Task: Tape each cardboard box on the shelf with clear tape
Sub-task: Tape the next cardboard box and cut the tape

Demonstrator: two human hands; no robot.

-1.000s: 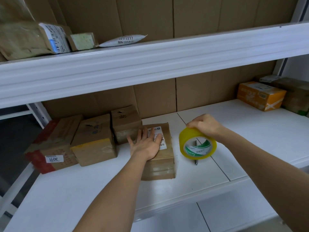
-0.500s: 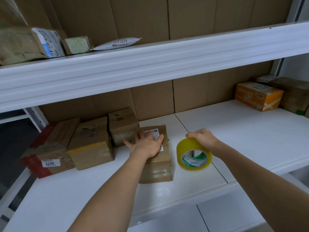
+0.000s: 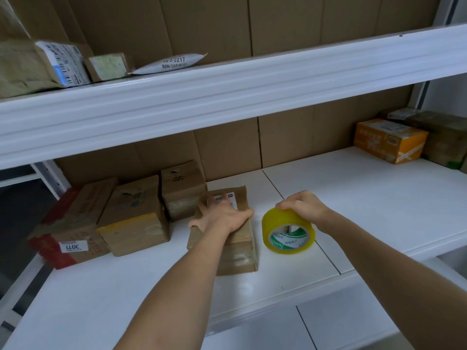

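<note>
1. Two bare hands work at the white lower shelf (image 3: 366, 198).
2. Left hand (image 3: 222, 214) lies on top of the small brown cardboard box with a white label (image 3: 236, 246), fingers spread, thumb hooked over its left edge.
3. Right hand (image 3: 303, 207) grips the yellowish roll of clear tape (image 3: 288, 231) from above, standing on edge just right of that box.
4. Three more brown cardboard boxes (image 3: 134, 218) sit in a row to the left.

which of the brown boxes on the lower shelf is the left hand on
The box with the white label, rightmost of the four brown ones and next to the tape roll. The left hand rests on its top; the other three sit untouched to its left.
</note>
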